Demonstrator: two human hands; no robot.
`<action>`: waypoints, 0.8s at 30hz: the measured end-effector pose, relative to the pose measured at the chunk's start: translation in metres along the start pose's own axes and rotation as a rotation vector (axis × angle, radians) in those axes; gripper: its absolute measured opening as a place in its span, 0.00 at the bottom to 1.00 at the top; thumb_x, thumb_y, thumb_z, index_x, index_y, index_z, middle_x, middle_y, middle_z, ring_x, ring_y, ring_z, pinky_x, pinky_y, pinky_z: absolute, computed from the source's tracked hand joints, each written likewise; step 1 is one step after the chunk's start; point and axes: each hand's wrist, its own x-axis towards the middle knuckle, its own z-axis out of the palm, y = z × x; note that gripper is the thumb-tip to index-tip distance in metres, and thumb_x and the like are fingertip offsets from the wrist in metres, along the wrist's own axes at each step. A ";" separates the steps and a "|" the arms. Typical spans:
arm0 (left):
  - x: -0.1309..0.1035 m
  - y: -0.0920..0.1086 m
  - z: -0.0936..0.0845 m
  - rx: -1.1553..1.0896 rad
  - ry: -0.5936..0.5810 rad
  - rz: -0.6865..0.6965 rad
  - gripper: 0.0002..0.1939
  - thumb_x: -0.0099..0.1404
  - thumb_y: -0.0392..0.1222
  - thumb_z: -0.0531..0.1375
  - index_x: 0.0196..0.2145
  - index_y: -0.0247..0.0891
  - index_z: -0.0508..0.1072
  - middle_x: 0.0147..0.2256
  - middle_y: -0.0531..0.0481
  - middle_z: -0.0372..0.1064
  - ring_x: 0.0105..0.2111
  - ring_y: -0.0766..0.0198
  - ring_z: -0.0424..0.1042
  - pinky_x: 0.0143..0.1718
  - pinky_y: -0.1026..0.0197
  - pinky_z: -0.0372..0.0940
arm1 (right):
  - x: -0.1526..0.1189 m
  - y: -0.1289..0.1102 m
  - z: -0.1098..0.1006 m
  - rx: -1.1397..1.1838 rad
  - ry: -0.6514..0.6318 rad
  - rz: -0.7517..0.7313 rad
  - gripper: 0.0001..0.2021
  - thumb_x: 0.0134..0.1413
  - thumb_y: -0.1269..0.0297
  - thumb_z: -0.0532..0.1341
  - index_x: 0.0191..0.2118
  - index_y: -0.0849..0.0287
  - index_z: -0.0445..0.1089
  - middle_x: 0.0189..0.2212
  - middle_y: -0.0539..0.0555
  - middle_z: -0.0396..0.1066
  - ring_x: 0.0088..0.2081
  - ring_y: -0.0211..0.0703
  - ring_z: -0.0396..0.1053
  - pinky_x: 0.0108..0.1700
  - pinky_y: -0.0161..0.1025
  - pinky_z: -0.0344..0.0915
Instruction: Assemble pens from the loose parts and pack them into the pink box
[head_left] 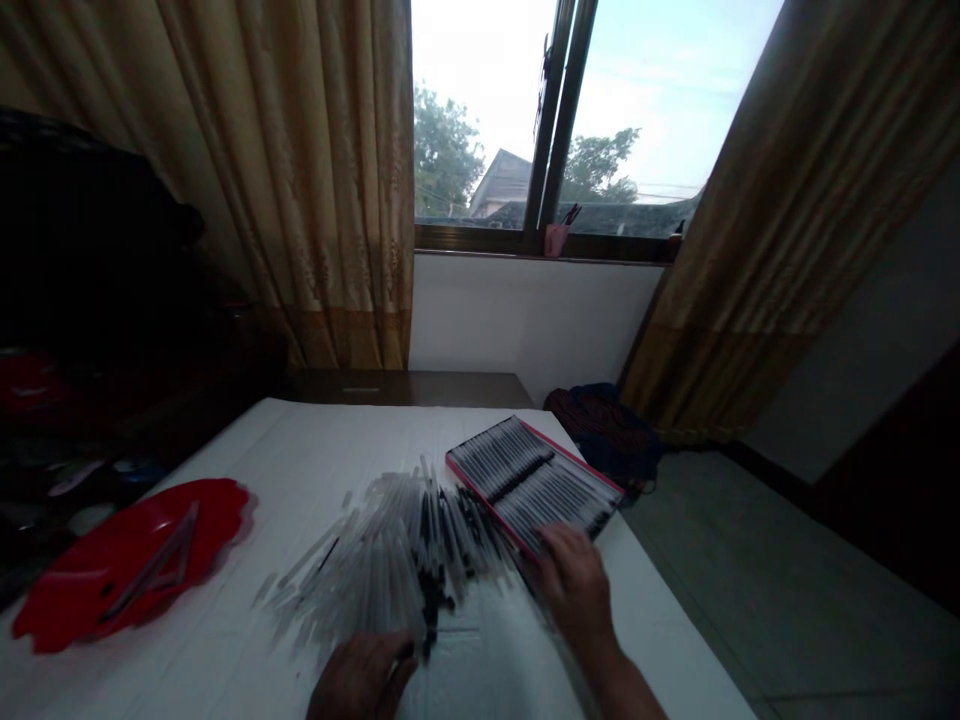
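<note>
Pens (405, 560) lie heaped mid-worktop (300, 440), long axes running away from you. Your left hand (364, 680), nearer, pinches one at the heap's near edge; your right hand (574, 585) rests fingers-down, loosely together, on the red-rimmed box (532, 480) just right.

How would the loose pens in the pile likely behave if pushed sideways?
The pens look thin, round and smooth, so they would probably roll and slide on the flat white table. Heaped loosely, they would likely scatter rather than move together. Each seems light and stiff.
</note>
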 end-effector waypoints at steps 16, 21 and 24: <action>0.003 -0.002 0.006 0.049 0.001 0.003 0.19 0.71 0.45 0.42 0.39 0.43 0.71 0.30 0.50 0.76 0.29 0.64 0.76 0.31 0.63 0.71 | -0.027 -0.138 0.047 0.166 -0.238 0.112 0.04 0.45 0.69 0.65 0.26 0.55 0.70 0.30 0.51 0.70 0.35 0.46 0.65 0.38 0.39 0.56; -0.004 -0.005 0.014 0.100 -0.047 0.021 0.17 0.70 0.43 0.44 0.40 0.42 0.72 0.32 0.49 0.76 0.31 0.63 0.76 0.32 0.62 0.70 | -0.041 -0.124 0.055 0.168 -0.193 0.111 0.03 0.50 0.69 0.62 0.31 0.55 0.69 0.30 0.51 0.71 0.35 0.44 0.68 0.37 0.37 0.59; -0.006 -0.005 0.013 0.119 -0.020 0.003 0.16 0.70 0.43 0.46 0.39 0.43 0.73 0.33 0.49 0.76 0.32 0.63 0.75 0.34 0.63 0.69 | -0.054 -0.115 0.052 0.194 -0.062 0.097 0.04 0.58 0.64 0.57 0.34 0.55 0.68 0.29 0.52 0.72 0.31 0.43 0.70 0.34 0.35 0.62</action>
